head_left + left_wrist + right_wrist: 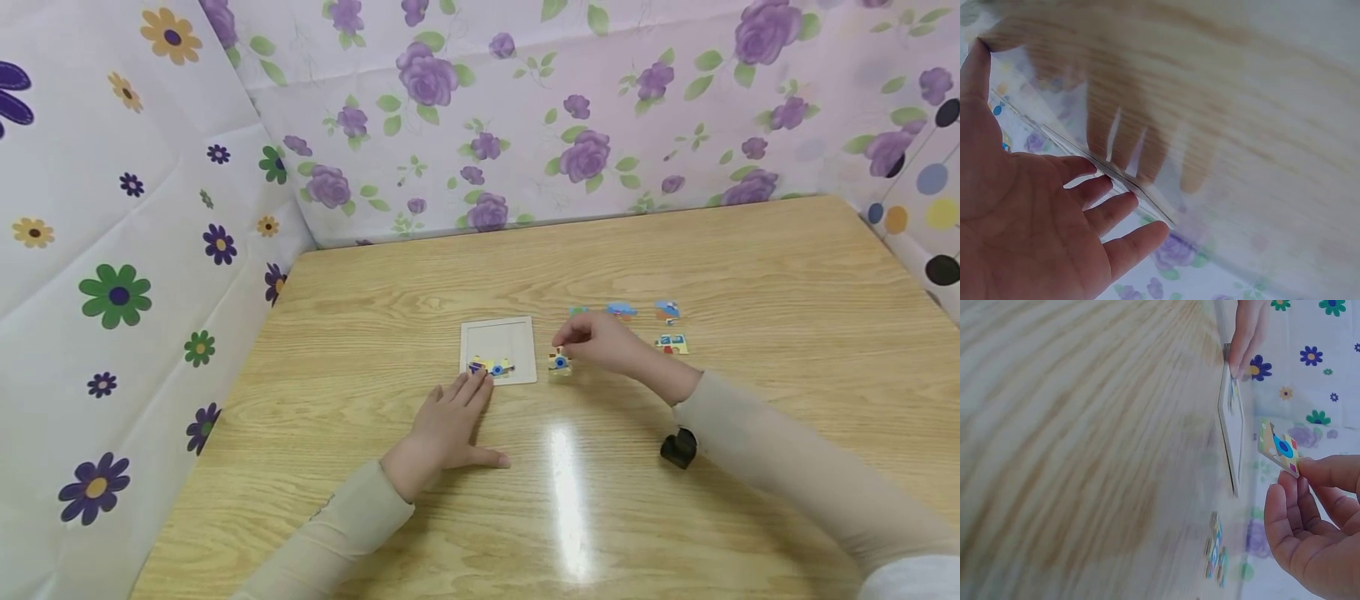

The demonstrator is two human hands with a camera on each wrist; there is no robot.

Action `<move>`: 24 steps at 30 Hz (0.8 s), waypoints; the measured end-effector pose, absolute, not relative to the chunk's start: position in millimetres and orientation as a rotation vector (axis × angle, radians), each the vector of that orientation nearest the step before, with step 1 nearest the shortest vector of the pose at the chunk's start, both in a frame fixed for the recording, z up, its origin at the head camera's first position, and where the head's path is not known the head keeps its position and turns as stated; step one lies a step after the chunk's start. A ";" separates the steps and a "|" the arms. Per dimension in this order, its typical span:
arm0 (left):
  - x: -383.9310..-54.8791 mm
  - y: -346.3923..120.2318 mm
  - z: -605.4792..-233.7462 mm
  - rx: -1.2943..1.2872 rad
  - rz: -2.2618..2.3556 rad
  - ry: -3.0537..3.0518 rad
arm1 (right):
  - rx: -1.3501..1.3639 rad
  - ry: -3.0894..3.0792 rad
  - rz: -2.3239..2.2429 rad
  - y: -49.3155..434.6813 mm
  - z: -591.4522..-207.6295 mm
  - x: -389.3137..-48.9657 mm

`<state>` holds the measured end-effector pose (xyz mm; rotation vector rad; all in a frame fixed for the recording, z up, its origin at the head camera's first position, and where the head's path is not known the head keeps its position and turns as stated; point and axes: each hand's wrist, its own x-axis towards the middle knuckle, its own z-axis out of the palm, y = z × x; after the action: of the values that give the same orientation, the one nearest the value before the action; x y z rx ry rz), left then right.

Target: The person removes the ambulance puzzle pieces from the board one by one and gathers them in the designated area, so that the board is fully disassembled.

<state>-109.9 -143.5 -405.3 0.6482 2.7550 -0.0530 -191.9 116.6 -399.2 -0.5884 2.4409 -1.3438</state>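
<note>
A square white puzzle tray lies on the table, with joined puzzle pieces along its near edge. My left hand has its fingers stretched out, fingertips at the tray's near left edge, thumb spread to the right. In the left wrist view the palm shows, fingertips along the tray's rim. My right hand pinches a puzzle piece between thumb and fingers, just right of the tray. That piece is yellowish with a blue round shape, and it is held up off the table in the right wrist view.
Several loose puzzle pieces lie right of the tray, partly behind my right hand. A black object shows at the right sleeve's cuff. Flowered cloth hangs behind the wooden table and at its left side.
</note>
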 end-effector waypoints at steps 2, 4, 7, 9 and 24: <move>-109.4 -143.6 -406.0 0.641 -0.035 2.757 | -0.580 2.449 -1.344 121.5 -398.8 -189.9; -109.0 -143.8 -406.4 0.634 -0.022 2.759 | -0.575 2.467 -1.331 126.6 -398.7 -188.2; -108.7 -143.6 -406.8 0.624 -0.021 2.759 | -0.566 2.490 -1.312 134.5 -398.1 -186.0; -108.5 -143.7 -407.0 0.620 -0.029 2.761 | -0.558 2.489 -1.309 139.7 -397.6 -184.5; -108.5 -146.1 -410.7 0.582 0.016 2.757 | -0.512 2.561 -1.252 183.6 -397.6 -172.0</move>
<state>-108.5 -146.1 -410.7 0.5825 2.7572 0.0164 -172.0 183.6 -397.6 -0.5118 2.5610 -1.2515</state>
